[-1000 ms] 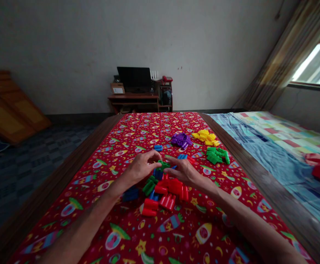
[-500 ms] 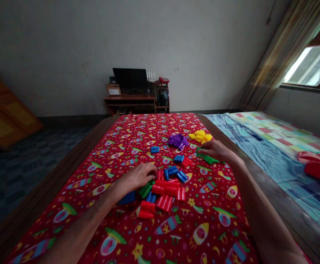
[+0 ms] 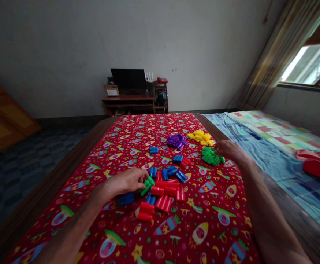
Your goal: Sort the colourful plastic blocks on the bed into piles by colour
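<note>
My left hand [image 3: 129, 180] is closed, its thumb and fingertips on a green toy block [image 3: 148, 183] at the left of a mixed group. Red blocks [image 3: 165, 189] lie just right of it. Blue blocks [image 3: 126, 198] sit partly below my left hand, and more blue blocks [image 3: 172, 171] lie beyond the red ones. At the right edge of a heap of green blocks [image 3: 211, 156], my right hand [image 3: 228, 149] hovers close with loosely bent fingers and nothing visible in them.
Heaps of purple blocks [image 3: 177, 140] and yellow blocks [image 3: 201, 137] lie farther back on the red patterned cloth [image 3: 187, 234]. A lone blue block [image 3: 153, 150] is left of the purple heap. A bed [image 3: 264, 146] adjoins the table's right side.
My right hand has shifted right, uncovering the green heap, which looks fuller. My left hand has drawn back slightly left, revealing a blue block and more of the green block.
</note>
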Tool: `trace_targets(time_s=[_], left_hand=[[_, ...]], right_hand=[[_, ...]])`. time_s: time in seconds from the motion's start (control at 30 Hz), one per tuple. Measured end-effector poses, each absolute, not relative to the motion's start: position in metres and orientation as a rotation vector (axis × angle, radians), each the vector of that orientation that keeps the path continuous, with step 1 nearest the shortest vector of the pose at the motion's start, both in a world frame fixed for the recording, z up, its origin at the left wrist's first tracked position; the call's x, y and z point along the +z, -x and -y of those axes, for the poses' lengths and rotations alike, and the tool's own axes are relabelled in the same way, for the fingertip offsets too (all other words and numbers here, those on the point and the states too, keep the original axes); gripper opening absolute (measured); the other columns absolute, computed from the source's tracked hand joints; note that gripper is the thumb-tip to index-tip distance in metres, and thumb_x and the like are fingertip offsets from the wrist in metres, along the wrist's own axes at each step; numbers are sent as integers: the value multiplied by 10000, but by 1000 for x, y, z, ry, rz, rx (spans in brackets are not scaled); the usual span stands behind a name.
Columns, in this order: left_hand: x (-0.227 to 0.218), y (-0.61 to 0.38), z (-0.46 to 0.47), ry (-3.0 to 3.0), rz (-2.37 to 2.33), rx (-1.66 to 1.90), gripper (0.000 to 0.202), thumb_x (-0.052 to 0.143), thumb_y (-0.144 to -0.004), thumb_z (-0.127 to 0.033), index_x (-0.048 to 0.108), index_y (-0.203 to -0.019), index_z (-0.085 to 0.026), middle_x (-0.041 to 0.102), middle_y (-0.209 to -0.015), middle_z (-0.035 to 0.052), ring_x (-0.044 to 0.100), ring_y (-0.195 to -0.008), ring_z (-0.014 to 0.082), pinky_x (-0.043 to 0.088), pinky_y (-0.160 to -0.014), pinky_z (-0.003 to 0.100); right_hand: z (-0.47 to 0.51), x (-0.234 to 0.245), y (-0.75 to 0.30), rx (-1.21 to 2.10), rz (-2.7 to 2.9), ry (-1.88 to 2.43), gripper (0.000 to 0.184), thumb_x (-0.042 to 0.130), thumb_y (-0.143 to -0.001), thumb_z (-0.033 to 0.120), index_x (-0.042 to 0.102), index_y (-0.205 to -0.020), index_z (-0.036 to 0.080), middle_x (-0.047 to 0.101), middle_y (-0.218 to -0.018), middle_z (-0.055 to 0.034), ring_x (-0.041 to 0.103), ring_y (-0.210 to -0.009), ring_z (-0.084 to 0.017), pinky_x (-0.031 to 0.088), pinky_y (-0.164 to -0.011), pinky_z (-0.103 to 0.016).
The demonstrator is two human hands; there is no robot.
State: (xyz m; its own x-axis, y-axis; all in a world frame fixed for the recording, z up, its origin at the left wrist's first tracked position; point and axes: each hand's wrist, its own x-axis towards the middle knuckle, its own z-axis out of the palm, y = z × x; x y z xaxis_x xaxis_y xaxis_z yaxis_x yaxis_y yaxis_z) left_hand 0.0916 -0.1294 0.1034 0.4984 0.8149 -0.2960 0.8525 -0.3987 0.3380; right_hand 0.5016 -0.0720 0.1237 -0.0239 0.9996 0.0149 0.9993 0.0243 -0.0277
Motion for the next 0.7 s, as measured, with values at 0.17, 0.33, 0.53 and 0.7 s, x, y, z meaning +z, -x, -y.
trace_targets(time_s=[0.17, 0.33, 0.53, 0.7], left_hand=[[115, -88, 123, -2359, -1426, 134, 197, 553, -768, -292, 666, -914, -224, 695, -740, 1, 642, -678, 166, 430, -601, 227], [113, -114, 129, -2214, -1388, 641, 212, 597, -779, -368, 628, -905, -200, 716, -804, 20, 670, -694, 170, 503, -620, 240], [108, -136, 139, -2072, -1213, 867, 287, 583, -827, -454, 639, -936, -195, 742, -893, 37, 699, -815, 192, 559, -732, 271], [120, -120, 136, -2225, -1311, 802, 258, 515, -875, -407, 657, -938, -201, 733, -963, 47, 687, -876, 196, 553, -753, 271]], right_hand=[[95, 141, -447, 106, 2246, 1672, 283, 493, -911, 291, 742, -901, 157, 705, -785, -70, 605, -678, -153, 390, -624, -246], [133, 123, -359, 592, 2296, 910, 315, 473, -963, 377, 683, -1066, 166, 702, -817, -32, 569, -640, -111, 376, -594, -210], [132, 118, -353, 407, 2281, 1025, 259, 524, -941, 339, 693, -943, 142, 628, -640, -8, 459, -521, -91, 311, -542, -219], [97, 136, -428, -92, 2097, 1766, 233, 544, -897, 263, 724, -1024, 185, 723, -878, -97, 640, -785, -192, 397, -662, -253]])
